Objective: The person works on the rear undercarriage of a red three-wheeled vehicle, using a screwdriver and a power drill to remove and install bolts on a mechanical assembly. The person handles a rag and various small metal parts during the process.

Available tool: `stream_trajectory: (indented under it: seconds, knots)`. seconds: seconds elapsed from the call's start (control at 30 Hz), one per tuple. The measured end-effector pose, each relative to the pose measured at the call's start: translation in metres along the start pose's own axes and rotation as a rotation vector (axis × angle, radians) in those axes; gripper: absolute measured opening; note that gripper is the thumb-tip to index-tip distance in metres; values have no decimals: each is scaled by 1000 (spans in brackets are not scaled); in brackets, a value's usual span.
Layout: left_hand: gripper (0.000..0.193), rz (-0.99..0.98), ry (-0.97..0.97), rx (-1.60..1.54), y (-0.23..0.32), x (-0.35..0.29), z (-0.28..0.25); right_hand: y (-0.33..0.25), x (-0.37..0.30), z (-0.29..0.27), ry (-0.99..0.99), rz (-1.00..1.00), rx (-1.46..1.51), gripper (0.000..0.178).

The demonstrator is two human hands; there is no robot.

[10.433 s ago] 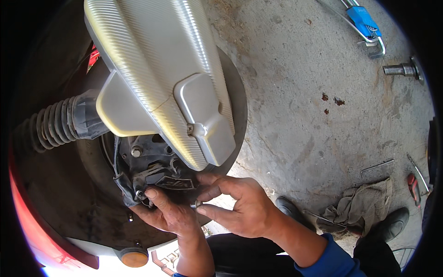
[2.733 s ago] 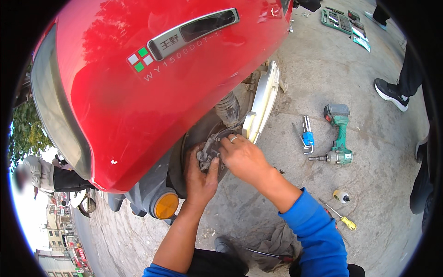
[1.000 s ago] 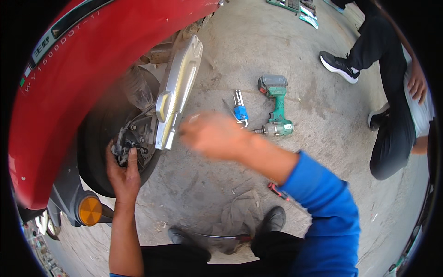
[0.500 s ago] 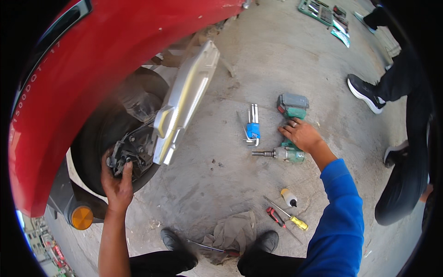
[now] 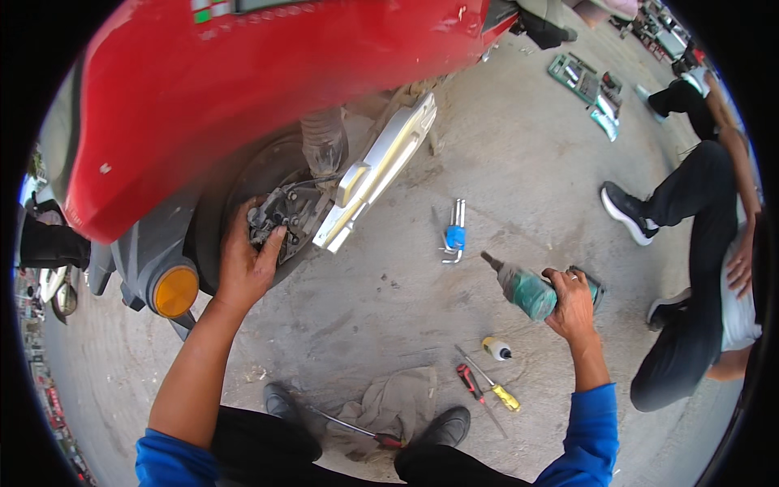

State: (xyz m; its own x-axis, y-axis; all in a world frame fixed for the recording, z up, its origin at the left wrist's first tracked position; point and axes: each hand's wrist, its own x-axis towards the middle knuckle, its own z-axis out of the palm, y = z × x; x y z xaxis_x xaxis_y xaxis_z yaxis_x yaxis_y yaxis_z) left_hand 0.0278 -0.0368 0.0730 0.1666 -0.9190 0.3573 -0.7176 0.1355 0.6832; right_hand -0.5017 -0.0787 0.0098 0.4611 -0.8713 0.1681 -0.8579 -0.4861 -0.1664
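Note:
My left hand [image 5: 250, 264] is curled round a dark, greasy metal mechanism [image 5: 296, 207], its thumb on the near side and fingers mostly behind. That mechanism sits beside the black wheel [image 5: 213, 219] under a red vehicle body [image 5: 243, 89]. A long silver cover [image 5: 380, 172] slants up from it to the right. On the right, my right hand [image 5: 573, 302] is closed round the grip of a green cordless impact wrench [image 5: 531, 294], held off the ground with its nose pointing up and left. The wrench is slightly blurred.
A blue hex key set [image 5: 455, 237] lies on the concrete between my hands. Nearer are a small bottle [image 5: 497, 349], a red screwdriver [image 5: 471, 381] and a yellow screwdriver [image 5: 505, 396]. A grey rag [image 5: 398, 399] and pry bar [image 5: 353, 425] lie between my shoes. Another person [image 5: 698, 235] sits at right.
My right hand has picked the impact wrench up off the ground and turned its nose toward the upper left. My left hand stays on the mechanism; the view has shifted.

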Motion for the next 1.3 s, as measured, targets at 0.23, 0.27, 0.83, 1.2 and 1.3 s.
stream_trajectory:
  seconds: [0.23, 0.27, 0.83, 1.2, 1.3]
  knots:
    - [43, 86, 28, -20, -3, 2, -2, -97, 33, -99, -41, 290, 681, 29]
    - [48, 56, -6, 29, -4, 3, -3, -111, 34, -99, -80, 366, 905, 30]
    - [58, -70, -48, -32, 5, -2, -9, -245, 66, -2, -165, 558, 1642, 19]
    - [58, -74, -65, 12, 2, 6, -6, -305, 61, 71, 39, 654, 1768, 11]
    - [59, -74, -70, -8, -2, 6, -6, -311, 61, 69, 111, 645, 1718, 19]
